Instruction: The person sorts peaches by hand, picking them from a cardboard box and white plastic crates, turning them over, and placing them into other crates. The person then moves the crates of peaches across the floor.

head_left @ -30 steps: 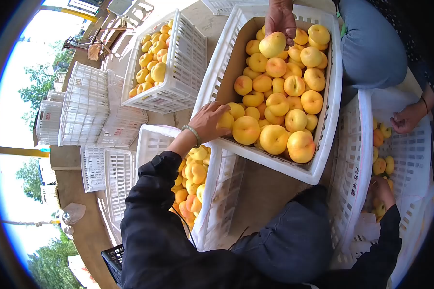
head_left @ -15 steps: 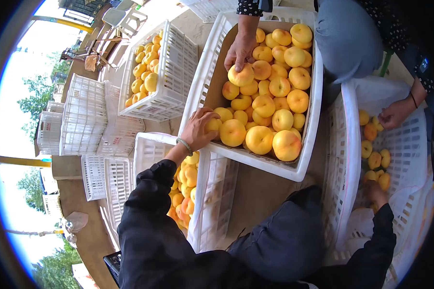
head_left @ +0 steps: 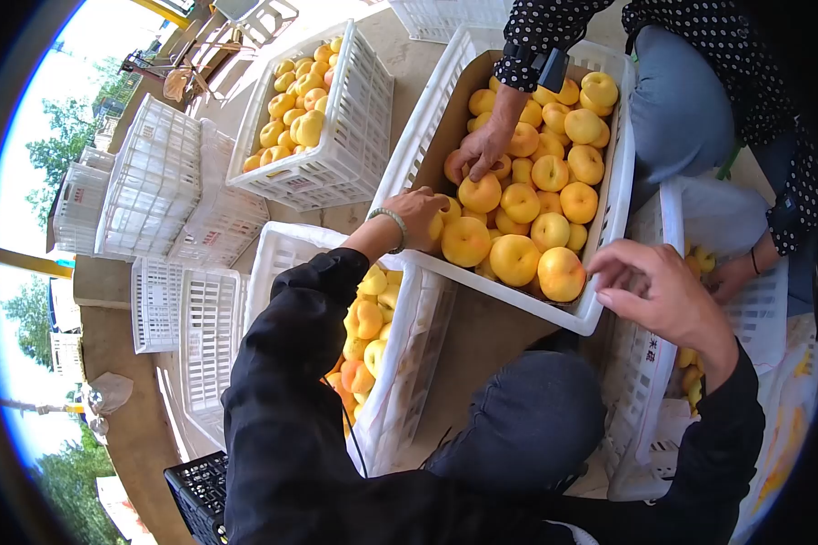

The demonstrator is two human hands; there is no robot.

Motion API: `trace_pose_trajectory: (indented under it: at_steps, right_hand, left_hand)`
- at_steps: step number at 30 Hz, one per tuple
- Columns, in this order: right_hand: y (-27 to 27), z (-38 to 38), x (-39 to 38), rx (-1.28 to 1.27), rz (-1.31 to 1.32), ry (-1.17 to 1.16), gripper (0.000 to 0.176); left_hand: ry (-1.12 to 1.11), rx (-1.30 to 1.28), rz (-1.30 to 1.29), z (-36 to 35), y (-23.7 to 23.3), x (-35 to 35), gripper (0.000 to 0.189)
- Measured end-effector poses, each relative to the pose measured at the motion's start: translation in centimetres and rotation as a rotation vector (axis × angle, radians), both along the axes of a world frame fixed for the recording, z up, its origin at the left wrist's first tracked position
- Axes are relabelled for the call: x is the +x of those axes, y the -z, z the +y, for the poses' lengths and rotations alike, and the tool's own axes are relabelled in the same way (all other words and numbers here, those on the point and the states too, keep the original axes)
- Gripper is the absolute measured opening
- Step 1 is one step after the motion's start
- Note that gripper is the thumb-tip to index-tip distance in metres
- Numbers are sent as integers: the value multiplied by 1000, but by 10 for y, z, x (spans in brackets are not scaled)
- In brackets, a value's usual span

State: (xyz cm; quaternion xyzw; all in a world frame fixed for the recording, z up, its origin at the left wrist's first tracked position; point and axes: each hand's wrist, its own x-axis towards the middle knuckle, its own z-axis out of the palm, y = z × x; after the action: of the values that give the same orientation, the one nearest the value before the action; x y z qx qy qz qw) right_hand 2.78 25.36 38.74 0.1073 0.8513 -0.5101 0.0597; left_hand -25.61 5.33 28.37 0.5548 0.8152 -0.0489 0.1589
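Yellow peaches [head_left: 515,260] with a red blush fill a cardboard-lined white crate [head_left: 554,313]. At its near left corner my left hand [head_left: 413,220] curls around a peach [head_left: 436,227], mostly covered by the fingers. My right hand [head_left: 654,289], empty with fingers bent and apart, hovers by the crate's near right corner, close to a large peach [head_left: 562,274]. Across from me a co-worker's hand [head_left: 483,150] touches peaches in the same crate. That person's other hand [head_left: 734,275] is in a white crate [head_left: 632,391] on the right, with peaches inside.
Below my left forearm stands a lined crate [head_left: 395,381] of peaches. Another full crate [head_left: 336,163] is at upper left. Stacked white crates [head_left: 150,186] stand farther left, and a black crate [head_left: 200,495] sits at lower left. My knee [head_left: 527,418] is below the middle crate.
My right hand has come up out of the right crate to the middle crate's corner, empty. The co-worker's hand has lowered among the peaches. The view has shifted slightly.
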Motion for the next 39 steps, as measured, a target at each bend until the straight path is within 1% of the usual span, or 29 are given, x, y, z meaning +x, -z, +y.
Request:
trace_pose_trajectory:
  at_steps: [1, 3, 4, 5, 6, 7, 9, 11, 13, 14, 15, 17, 18, 20, 21, 22, 23, 25, 26, 27, 29, 30, 31, 33, 34, 35, 36, 37, 39]
  right_hand:
    - [17, -11, -32, 88, 100, -17, 27]
    - [64, -29, -86, 419, 216, -136, 45]
    - [90, -37, -108, 452, 256, -168, 59]
    - [100, -46, -123, 449, 254, -169, 59]
    - [105, -54, -138, 564, 185, -268, 64]
    - [112, -61, -151, 679, 115, -372, 70]
    - [131, -71, -166, 683, 94, -442, 73]
    - [139, -71, -172, 694, 67, -502, 76]
    - [124, -66, -171, 635, 72, -470, 75]
    - [113, -58, -169, 601, 106, -357, 75]
    - [101, -46, -166, 564, 136, -248, 74]
    - [79, -18, -165, 425, 281, 8, 74]
    - [73, -7, -164, 432, 279, 10, 74]
    - [63, 12, -160, 458, 410, 226, 74]
    - [67, 17, -156, 470, 413, 228, 74]
    - [80, 20, -150, 343, 296, 198, 75]
    - [93, 21, -146, 216, 178, 166, 75]
    - [113, 15, -136, 168, -100, 65, 78]
    - [127, 12, -132, 164, -120, 27, 79]
    - [127, 10, -132, 159, -123, 25, 79]
    - [120, 5, -133, 67, -218, 82, 79]
    - [117, 6, -132, 87, -223, 70, 79]
    - [117, 4, -130, 93, -222, 65, 79]
    - [119, 1, -120, 258, -110, 84, 78]
    - [118, 0, -116, 201, -70, 95, 76]
    - [117, 0, -113, 203, -82, 98, 76]
    - [115, 0, -110, 119, -59, 108, 74]
    - [112, -2, -106, 33, -40, 117, 73]
    - [107, -3, -104, -2, -81, 132, 70]
  left_hand:
    - [2, -40, -21, 4, -5, -3, 57]
    - [15, 36, 3, 2, -14, -12, 58]
    - [-52, 182, -99, -1, -24, -13, 59]
    - [-125, 324, -205, -6, -37, -12, 59]
    - [-120, 390, -272, -10, -56, -10, 58]
    - [-131, 389, -274, -14, -67, -12, 58]
    - [-102, 508, -363, -21, -81, -13, 58]
    - [-136, 476, -393, -23, -86, -12, 57]
    - [-134, 442, -384, -23, -80, -13, 54]
    - [-139, 442, -389, -21, -74, -15, 54]
    - [-89, 410, -372, -18, -64, -16, 55]
    - [-43, 368, -376, -11, -39, -4, 55]
    - [-21, 306, -378, -1, -25, 3, 55]
    - [10, 169, -371, 17, -1, 16, 58]
    - [23, 88, -365, 22, 12, 22, 60]
    - [100, 44, -269, 23, 25, 28, 65]
    - [106, 54, -274, 25, 38, 26, 65]
    - [123, -59, -302, 26, 29, 25, 69]
    - [117, -102, -332, 27, 25, 21, 69]
    - [115, -107, -336, 26, 25, 20, 69]
    - [14, -130, -358, 24, 25, 18, 69]
    - [83, -74, -414, 21, 30, 12, 69]
    - [79, -67, -413, 17, 35, 10, 69]
    - [82, 4, -409, 14, 40, 12, 65]
    - [87, 7, -418, 17, 41, 14, 65]
    - [163, 123, -327, 20, 42, 16, 63]
    - [238, 239, -236, 25, 40, 20, 62]
    - [240, 238, -254, 35, 37, 24, 62]
    - [247, -158, -256, 66, 28, 32, 60]
